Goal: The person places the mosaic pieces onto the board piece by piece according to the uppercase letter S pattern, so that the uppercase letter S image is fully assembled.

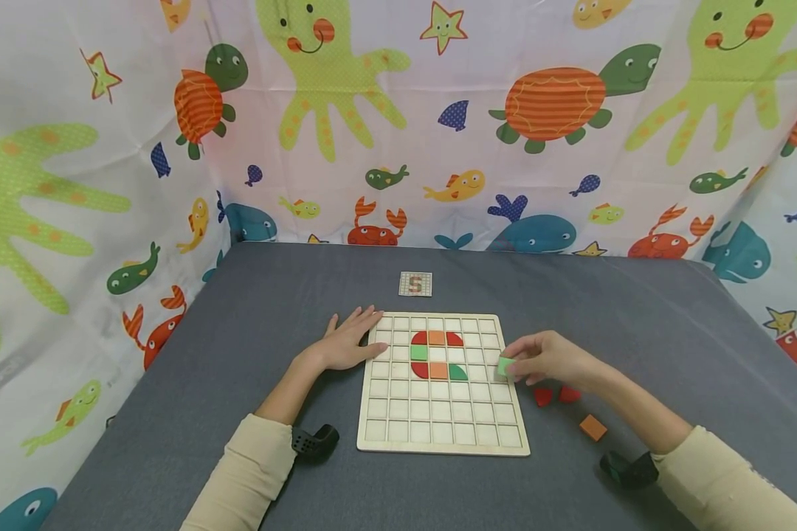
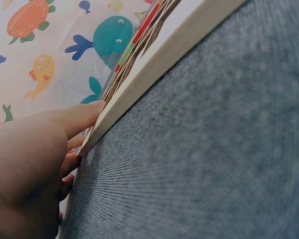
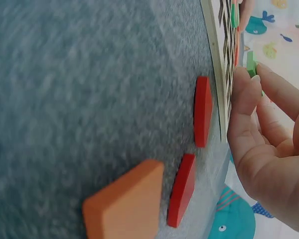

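A wooden grid board (image 1: 441, 411) lies on the table, with red, orange and green tiles set in its upper cells. My left hand (image 1: 347, 343) rests along the board's upper left edge, fingers stretched out and thumb on the rim. In the left wrist view, that thumb (image 2: 84, 117) touches the board's edge. My right hand (image 1: 544, 357) pinches a light green square tile (image 1: 504, 366) between thumb and fingertips, over the board's right edge. The right wrist view shows the same green tile (image 3: 251, 63) at the fingertips, seen edge-on.
Two red tiles (image 1: 542, 397) and an orange square tile (image 1: 593, 428) lie on the grey tabletop (image 1: 292, 287), right of the board. Behind the board lies a small card (image 1: 415, 284) with a gridded pattern. A sea-animal printed cloth (image 1: 385, 206) hangs around the table's back and sides.
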{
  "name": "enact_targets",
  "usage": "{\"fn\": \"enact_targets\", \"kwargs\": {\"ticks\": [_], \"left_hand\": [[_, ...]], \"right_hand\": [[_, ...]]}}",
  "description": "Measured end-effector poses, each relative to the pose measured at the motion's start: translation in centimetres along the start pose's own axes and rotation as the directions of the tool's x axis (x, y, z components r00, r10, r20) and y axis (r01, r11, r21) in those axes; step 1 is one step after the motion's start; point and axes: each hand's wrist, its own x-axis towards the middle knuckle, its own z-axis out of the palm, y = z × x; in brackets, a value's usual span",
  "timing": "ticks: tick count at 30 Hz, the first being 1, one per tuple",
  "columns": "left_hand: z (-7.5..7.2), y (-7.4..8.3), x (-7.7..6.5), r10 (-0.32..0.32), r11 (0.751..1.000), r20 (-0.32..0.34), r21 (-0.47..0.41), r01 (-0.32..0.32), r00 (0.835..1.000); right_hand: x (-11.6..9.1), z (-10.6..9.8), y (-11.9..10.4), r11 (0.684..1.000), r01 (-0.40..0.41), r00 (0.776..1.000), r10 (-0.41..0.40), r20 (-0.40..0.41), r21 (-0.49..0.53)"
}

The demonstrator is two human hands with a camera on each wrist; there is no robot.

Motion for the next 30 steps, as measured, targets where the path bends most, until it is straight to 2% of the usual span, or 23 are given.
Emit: {"fn": "enact_targets", "kwargs": {"ticks": [12, 24, 30], "left_hand": [[0.1, -0.1, 0.1, -0.006, 1.0, 0.003, 0.006, 0.006, 1.0], [0.0, 0.0, -0.1, 0.009, 1.0, -0.004, -0.008, -0.009, 1.0], [0.0, -0.1, 0.0, 0.014, 1.0, -0.01, -0.008, -0.014, 1.0]], "right_hand": [[0.2, 1.3, -0.6, 1.0, 0.029, 0.999, -0.029, 0.03, 0.008], [0.9, 2.9, -1.5, 0.994, 0.054, 0.998, -0.052, 0.018, -0.092], [1.2, 3.4, -1.5, 0.993, 0.065, 0.998, -0.062, 0.026, -0.099]]}}
